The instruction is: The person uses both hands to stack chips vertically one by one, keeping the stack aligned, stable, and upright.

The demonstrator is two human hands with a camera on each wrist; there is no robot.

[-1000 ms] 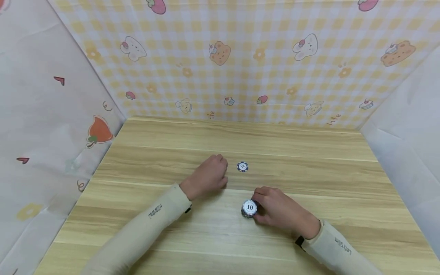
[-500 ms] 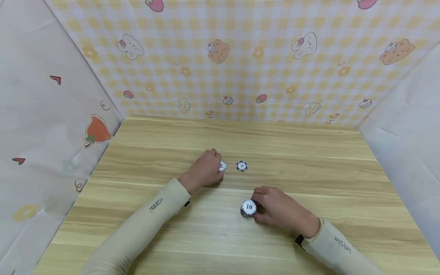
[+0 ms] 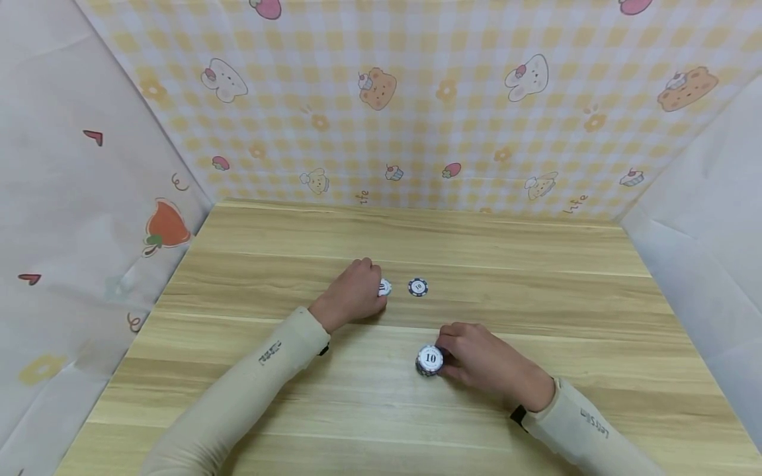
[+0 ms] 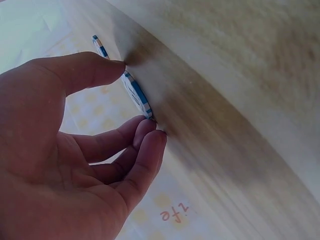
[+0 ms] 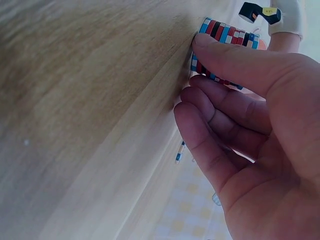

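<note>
Just left of a dark blue-and-white poker chip point(image 3: 418, 287) lying flat, my left hand point(image 3: 356, 294) pinches a second poker chip point(image 3: 385, 287) by its edge. In the left wrist view the held chip point(image 4: 136, 95) sits flat, close over the wood, between thumb point(image 4: 107, 69) and fingertips. My right hand point(image 3: 485, 362) grips the right side of an upright stack of poker chips point(image 3: 430, 358), whose top face reads 10. In the right wrist view the stack point(image 5: 227, 36) shows blue, red, black and white edges, with the thumb on one side and curled fingers on the other.
The wooden tabletop point(image 3: 536, 284) runs back to a yellow checked cloth backdrop point(image 3: 417, 132). White patterned sheets rise at the left point(image 3: 71, 198) and the right point(image 3: 702, 198).
My left hand has shifted slightly up and left, and the chip at its fingers has come into sight. The right hand stays at the stack.
</note>
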